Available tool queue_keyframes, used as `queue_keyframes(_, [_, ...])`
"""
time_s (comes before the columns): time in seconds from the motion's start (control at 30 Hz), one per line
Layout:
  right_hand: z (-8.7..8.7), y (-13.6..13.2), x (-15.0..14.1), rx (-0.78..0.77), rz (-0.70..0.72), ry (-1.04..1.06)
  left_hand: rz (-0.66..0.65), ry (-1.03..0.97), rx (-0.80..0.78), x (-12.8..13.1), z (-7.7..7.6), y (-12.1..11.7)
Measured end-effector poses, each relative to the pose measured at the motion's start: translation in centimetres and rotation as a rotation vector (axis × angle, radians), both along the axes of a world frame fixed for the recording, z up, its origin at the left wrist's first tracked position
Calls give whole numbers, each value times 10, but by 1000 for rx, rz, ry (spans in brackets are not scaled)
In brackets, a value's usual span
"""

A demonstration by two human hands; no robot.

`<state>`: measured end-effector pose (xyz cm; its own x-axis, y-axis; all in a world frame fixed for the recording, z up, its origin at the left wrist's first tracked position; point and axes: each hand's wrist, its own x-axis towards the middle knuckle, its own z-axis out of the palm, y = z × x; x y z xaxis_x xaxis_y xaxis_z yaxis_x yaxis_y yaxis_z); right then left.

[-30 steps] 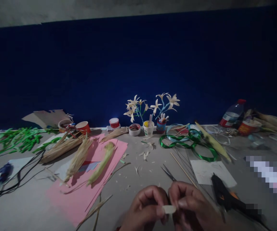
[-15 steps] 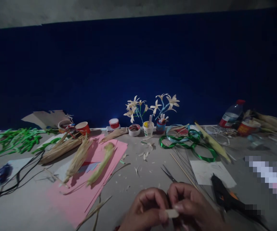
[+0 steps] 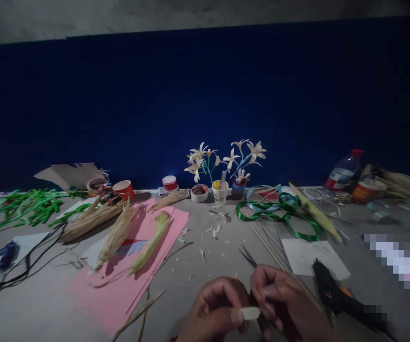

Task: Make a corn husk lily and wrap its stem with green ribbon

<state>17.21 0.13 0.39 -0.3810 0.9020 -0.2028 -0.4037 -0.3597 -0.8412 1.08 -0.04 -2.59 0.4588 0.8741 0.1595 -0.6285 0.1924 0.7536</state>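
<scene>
Cream-pale and slim, a petal-shaped piece [image 3: 251,313] sits at the near edge, just right of the middle, and the left hand [image 3: 217,306] has it, thumb and finger closed on its left end, the other fingers curled in. Close on the other side comes the right hand [image 3: 285,294], fingers bent, thumb drawn in toward them, right beside the free end; whether it touches the piece or grips anything, I can't tell. Just beyond it, scissors [image 3: 248,256] point far and left, their handles out of sight. To the right, there's a thin stick [image 3: 269,248], a white sheet [image 3: 315,258] and, nearer, a black glue gun [image 3: 328,287], all on the grey table [image 3: 48,308]. Across the middle, pale scraps [image 3: 214,231] lie scattered, and past them stands a white cup [image 3: 220,192], with pale flowers [image 3: 199,159] rising at the back. Over on the left, pink paper [image 3: 101,294] carries a greenish husk [image 3: 151,242], dry husks [image 3: 117,237] beside it, fuzzy green stems [image 3: 33,204] farther out. On the far right, green ribbon [image 3: 302,232] loops about, and a red-capped bottle [image 3: 345,168] leans beyond, before a dark blue panel [image 3: 205,95].
</scene>
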Motion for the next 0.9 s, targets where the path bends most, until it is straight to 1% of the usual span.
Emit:
queue_keyframes(0.07, [1, -1, 0, 5, -5, 3, 29, 24, 16, 0, -1, 0])
queue_keyframes(0.17, [6, -5, 1, 96, 36, -140, 49, 114, 43, -2, -1, 0])
queue_keyframes(0.23, [9, -7, 0, 141, 34, -222, 51, 182, 72, -3, 1, 0])
queue_keyframes(0.37, [13, -7, -1, 138, 47, -314, 59, 317, 126, -6, 5, -1])
queue_keyframes(0.43, [14, -6, -1, 164, 58, -388, 120, 392, 162, -7, 7, -1])
queue_keyframes(0.5, [13, -4, 1, 242, 64, -461, 195, 456, 193, -7, 7, -1])
queue_keyframes(0.57, [10, -3, 2, 294, 84, -478, 225, 482, 194, -6, 8, 0])
queue_keyframes(0.63, [5, -3, 3, 268, 103, -409, 187, 436, 145, -3, 7, 1])
queue_keyframes(0.73, [-2, -5, 0, 140, 67, -248, 83, 258, -34, 3, 6, 2])
queue_keyframes(0.8, [-4, -6, -2, 70, 32, -177, 47, 148, -130, 6, 5, 1])
queue_keyframes(0.83, [-5, -7, -3, 47, 20, -155, 43, 114, -151, 6, 5, 0])
queue_keyframes(0.9, [-4, -7, -4, 22, 6, -139, 59, 86, -144, 6, 3, -1])
